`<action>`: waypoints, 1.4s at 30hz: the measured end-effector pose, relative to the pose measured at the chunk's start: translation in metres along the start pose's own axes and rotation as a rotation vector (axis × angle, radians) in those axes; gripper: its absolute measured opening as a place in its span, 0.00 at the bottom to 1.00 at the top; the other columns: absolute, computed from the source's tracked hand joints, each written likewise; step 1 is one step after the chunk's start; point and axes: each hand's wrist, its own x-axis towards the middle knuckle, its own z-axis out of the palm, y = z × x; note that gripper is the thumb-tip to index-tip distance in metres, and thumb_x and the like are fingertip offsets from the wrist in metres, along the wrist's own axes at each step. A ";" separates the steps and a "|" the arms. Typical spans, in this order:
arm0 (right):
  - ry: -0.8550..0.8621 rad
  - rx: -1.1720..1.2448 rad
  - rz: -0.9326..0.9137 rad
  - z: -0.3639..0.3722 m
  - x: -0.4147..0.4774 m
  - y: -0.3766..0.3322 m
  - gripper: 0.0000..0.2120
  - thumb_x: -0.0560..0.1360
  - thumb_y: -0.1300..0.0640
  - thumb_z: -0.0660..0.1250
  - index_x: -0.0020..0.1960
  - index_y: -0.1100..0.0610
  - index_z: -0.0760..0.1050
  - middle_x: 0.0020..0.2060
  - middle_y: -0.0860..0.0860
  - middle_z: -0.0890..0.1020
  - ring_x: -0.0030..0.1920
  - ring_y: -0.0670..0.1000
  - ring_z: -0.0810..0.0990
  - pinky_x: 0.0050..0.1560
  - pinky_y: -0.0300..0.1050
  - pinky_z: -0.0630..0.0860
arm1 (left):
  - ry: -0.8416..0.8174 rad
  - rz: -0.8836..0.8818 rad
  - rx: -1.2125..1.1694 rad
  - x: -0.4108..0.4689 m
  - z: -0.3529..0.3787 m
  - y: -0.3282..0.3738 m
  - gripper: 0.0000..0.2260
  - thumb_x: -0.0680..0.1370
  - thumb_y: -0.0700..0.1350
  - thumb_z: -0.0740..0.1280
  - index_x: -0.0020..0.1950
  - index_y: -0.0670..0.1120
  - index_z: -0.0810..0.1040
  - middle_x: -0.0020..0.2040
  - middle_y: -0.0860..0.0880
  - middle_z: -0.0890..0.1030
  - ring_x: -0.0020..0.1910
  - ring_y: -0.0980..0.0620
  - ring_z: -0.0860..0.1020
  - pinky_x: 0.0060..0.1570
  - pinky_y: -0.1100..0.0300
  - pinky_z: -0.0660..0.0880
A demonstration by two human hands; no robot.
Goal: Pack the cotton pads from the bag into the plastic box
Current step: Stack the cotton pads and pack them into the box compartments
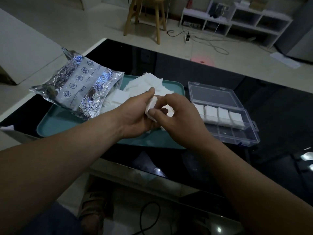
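Hands meet over tray (50,128): left hand (135,114) and right hand (179,116) fingers pinch pads (151,106). Box (237,133) right, bag (79,85) left.

I count one crinkled silver foil bag (77,89), one teal plastic tray (55,123) and one clear plastic compartment box (225,114) with its lid open on the black glass tabletop (279,107). Four box compartments hold stacks of white square cotton pads (223,114). A loose heap of pads (145,83) on the tray is too jumbled to count. Two bare hands, left (135,114) and right (179,116), are in view.
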 end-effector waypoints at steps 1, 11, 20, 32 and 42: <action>-0.048 -0.013 -0.020 -0.002 0.000 0.001 0.14 0.73 0.40 0.72 0.49 0.50 0.77 0.51 0.44 0.82 0.56 0.49 0.79 0.56 0.53 0.76 | 0.012 -0.013 0.007 -0.001 0.000 0.001 0.25 0.86 0.60 0.54 0.64 0.45 0.83 0.62 0.44 0.78 0.61 0.47 0.75 0.47 0.55 0.82; -0.139 0.109 0.028 -0.006 -0.001 0.006 0.19 0.69 0.48 0.73 0.52 0.48 0.66 0.50 0.49 0.78 0.47 0.56 0.77 0.45 0.61 0.79 | 0.010 -0.028 0.034 -0.005 0.003 -0.001 0.26 0.86 0.61 0.48 0.71 0.48 0.76 0.66 0.44 0.82 0.65 0.43 0.81 0.62 0.44 0.78; -0.151 0.036 0.048 -0.010 -0.003 0.009 0.11 0.79 0.50 0.69 0.52 0.49 0.66 0.42 0.39 0.78 0.39 0.43 0.77 0.36 0.33 0.70 | 0.010 -0.028 0.059 -0.004 0.000 -0.003 0.23 0.87 0.54 0.48 0.64 0.45 0.80 0.60 0.42 0.84 0.54 0.45 0.85 0.53 0.45 0.82; -0.094 0.096 0.097 -0.014 0.004 0.009 0.10 0.83 0.51 0.65 0.50 0.54 0.83 0.46 0.46 0.83 0.49 0.44 0.79 0.49 0.42 0.74 | 0.028 0.105 0.087 -0.002 0.002 -0.003 0.12 0.83 0.45 0.66 0.65 0.47 0.78 0.50 0.47 0.82 0.46 0.50 0.82 0.45 0.56 0.82; -0.016 0.082 0.238 -0.011 0.007 -0.004 0.18 0.81 0.41 0.66 0.45 0.55 0.76 0.36 0.48 0.77 0.34 0.42 0.72 0.34 0.33 0.67 | 0.262 0.418 1.208 0.000 -0.002 -0.012 0.15 0.79 0.46 0.67 0.62 0.55 0.66 0.53 0.47 0.78 0.45 0.49 0.79 0.37 0.55 0.69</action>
